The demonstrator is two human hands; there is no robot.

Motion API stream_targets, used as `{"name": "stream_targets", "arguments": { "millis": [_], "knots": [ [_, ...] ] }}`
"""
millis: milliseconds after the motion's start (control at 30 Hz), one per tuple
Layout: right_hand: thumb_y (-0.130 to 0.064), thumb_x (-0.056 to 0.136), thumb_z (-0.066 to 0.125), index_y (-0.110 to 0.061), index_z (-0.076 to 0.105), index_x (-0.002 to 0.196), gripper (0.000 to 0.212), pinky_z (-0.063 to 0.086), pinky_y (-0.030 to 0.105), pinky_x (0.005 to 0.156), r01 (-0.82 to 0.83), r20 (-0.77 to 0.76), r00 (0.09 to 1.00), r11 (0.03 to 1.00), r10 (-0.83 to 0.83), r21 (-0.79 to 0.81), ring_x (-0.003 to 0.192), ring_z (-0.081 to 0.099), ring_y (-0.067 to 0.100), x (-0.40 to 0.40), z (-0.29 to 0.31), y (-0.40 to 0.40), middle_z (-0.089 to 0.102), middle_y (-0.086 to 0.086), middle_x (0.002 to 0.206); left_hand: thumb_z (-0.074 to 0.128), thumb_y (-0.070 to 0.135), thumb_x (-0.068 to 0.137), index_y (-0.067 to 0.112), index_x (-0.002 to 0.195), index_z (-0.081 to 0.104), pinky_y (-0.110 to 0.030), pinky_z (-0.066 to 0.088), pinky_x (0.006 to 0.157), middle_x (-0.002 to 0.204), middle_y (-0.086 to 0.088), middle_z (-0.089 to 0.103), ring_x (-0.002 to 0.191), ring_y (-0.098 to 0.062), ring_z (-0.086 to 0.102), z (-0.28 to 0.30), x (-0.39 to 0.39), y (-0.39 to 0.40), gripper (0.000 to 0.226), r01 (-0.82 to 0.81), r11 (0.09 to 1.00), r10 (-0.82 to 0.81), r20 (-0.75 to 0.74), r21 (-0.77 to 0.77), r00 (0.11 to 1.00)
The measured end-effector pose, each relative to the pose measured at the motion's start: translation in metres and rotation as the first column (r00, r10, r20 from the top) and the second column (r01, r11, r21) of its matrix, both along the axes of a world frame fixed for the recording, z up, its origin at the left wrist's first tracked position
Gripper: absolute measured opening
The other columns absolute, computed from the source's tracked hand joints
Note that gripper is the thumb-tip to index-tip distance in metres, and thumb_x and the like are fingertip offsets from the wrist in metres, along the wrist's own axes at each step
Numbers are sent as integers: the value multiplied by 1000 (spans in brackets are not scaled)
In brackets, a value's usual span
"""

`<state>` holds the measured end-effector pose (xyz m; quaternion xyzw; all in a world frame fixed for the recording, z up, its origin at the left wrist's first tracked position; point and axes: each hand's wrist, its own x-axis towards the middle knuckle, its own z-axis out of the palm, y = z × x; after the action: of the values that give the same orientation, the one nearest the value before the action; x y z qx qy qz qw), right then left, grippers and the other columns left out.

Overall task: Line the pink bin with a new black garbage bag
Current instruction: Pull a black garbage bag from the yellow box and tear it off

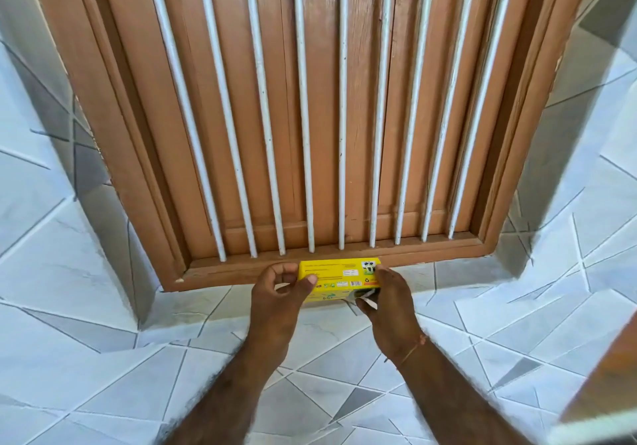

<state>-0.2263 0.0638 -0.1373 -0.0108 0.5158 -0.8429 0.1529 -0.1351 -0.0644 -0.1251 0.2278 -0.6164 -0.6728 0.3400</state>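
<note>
A yellow cardboard box (339, 274) with printed labels rests on the tiled sill just below the window frame. My left hand (279, 289) holds the box's left end, thumb on its front face. My right hand (386, 294) grips the right end, and its fingers pinch a torn white flap (368, 301) at the box's lower right corner. Something dark shows inside the opening there; I cannot tell what it is. Neither the pink bin nor a black bag is in view.
A brown wooden window (310, 100) with shut shutters and several vertical white bars (303, 134) fills the upper view. Grey-and-white patterned tiles (103, 306) cover the sill and walls on both sides. A blurred brown edge (606, 375) shows at the lower right.
</note>
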Motion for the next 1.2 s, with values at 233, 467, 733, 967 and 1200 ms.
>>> {"name": "stream_targets", "arguments": {
  "millis": [233, 467, 733, 967, 1200],
  "knots": [
    [-32, 98, 46, -6, 64, 86, 34, 60, 35, 57, -8, 425, 881, 906, 206, -422, 67, 64, 28, -1, -13, 2, 67, 15, 81, 78, 4, 74, 16, 95, 64, -10, 51, 64, 88, 2, 65, 79, -12, 63, 48, 21, 10, 28, -57, 963, 53, -20, -263, 998],
    [-46, 95, 48, 0, 53, 104, 48, 55, 57, 66, -64, 494, 753, 795, 435, -603, 91, 60, 41, 13, -25, -10, 56, 30, 107, 71, 11, 76, 26, 103, 61, -18, 43, 84, 106, 8, 50, 94, -4, 51, 123, 21, 38, 33, 122, 545, -41, 119, -829, 992],
    [-52, 86, 58, 1, 68, 102, 56, 58, 53, 78, -148, 323, 749, 622, 578, -769, 103, 62, 46, 17, -34, 0, 65, 33, 114, 68, 13, 78, 29, 107, 59, -30, 48, 85, 111, 3, 49, 98, -14, 52, 151, 14, 48, 34, 228, 394, -51, 226, -891, 973],
    [-4, 38, 95, -1, 58, 112, 83, 59, 34, 50, -155, 287, 807, 654, 517, -741, 78, 68, 39, 7, -42, 9, 68, 28, 97, 72, 9, 75, 28, 104, 63, -23, 46, 88, 109, 2, 55, 100, -12, 57, 157, 11, 22, 35, 120, 544, -29, 125, -831, 992],
    [-2, 11, 97, 4, 61, 99, 95, 59, 26, 51, -63, 239, 934, 782, 264, -620, 67, 72, 30, -31, -42, 72, 72, 22, 81, 66, 6, 83, 18, 87, 64, -36, 54, 72, 100, -14, 67, 80, -23, 61, 75, 41, -77, 13, -248, 965, 255, 73, -87, 964]
  ]
}}
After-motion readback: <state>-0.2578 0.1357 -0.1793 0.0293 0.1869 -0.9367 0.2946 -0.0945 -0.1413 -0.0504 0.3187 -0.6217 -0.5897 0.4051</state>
